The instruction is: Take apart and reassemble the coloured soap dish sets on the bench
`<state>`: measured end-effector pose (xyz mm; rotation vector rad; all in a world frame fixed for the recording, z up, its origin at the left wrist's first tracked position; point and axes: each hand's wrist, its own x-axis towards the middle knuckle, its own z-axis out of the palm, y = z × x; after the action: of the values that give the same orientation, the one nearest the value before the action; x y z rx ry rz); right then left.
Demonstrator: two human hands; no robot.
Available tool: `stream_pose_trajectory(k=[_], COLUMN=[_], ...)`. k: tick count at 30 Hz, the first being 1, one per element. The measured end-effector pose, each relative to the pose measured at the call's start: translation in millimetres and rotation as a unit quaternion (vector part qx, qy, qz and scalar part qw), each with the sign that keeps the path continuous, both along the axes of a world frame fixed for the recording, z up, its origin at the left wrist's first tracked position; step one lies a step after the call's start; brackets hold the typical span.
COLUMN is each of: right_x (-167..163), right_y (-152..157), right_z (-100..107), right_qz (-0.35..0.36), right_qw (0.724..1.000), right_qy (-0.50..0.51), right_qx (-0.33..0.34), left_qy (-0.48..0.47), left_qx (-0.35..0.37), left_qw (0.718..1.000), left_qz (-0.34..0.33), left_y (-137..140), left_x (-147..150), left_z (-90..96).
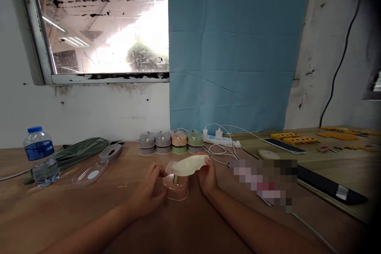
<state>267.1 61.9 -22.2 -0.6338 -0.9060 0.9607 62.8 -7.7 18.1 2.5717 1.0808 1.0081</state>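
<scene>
My right hand (207, 176) pinches the right end of a thin, pale cream, curved piece (190, 165). This piece is held tilted over an open pink box (177, 193) with rounded sides. Inside the box, a small upright metallic-looking part shows beneath the cream piece. My left hand (151, 188) is at the box's left side, its fingers curled on the rim and its thumb low against the wall. Behind the cream piece, the back of the box is partly hidden.
Several rounded two-tier boxes (163, 142) stand along the wall. At left are a water bottle (41, 158), a clear lid (91, 172), a grey tray (110, 152) and green cloth (80, 152). A power strip (218, 139) with cables and a black phone-like slab (327, 186) lie right.
</scene>
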Motion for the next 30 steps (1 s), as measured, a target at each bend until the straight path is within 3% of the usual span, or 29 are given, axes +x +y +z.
stream_pose_trajectory(k=[3, 8, 12, 16, 19, 24, 27, 30], right_x=[-1, -1, 0, -2, -4, -5, -6, -7], right_y=[-3, -8, -9, -6, -2, 4, 5, 4], right_z=[1, 4, 4, 1, -3, -7, -7, -7], right_qz=[-0.013, -0.013, -0.011, 0.036, 0.054, 0.003, -0.011, -0.014], right_qw=[1.000, 0.999, 0.999, 0.998, 0.997, 0.996, 0.994, 0.991], right_qy=[-0.002, -0.012, -0.020, -0.037, -0.052, -0.089, -0.102, -0.119], right_qx=[0.027, 0.044, 0.045, 0.047, 0.028, -0.011, -0.035, -0.053], left_qy=[-0.028, 0.106, 0.139, 0.141, 0.165, 0.197, 0.259, 0.289], left_qx=[0.033, -0.003, -0.056, -0.098, -0.102, -0.077, -0.121, -0.173], left_qw=[0.999, 0.993, 0.988, 0.985, 0.981, 0.962, 0.932, 0.911], left_qz=[0.012, -0.048, -0.032, -0.011, 0.019, 0.170, 0.224, 0.236], left_y=[7, 12, 14, 15, 21, 54, 78, 98], left_x=[23, 48, 51, 43, 30, -18, -55, -83], left_z=[19.2, 50.9, 62.9, 70.4, 79.7, 94.1, 93.5, 83.2])
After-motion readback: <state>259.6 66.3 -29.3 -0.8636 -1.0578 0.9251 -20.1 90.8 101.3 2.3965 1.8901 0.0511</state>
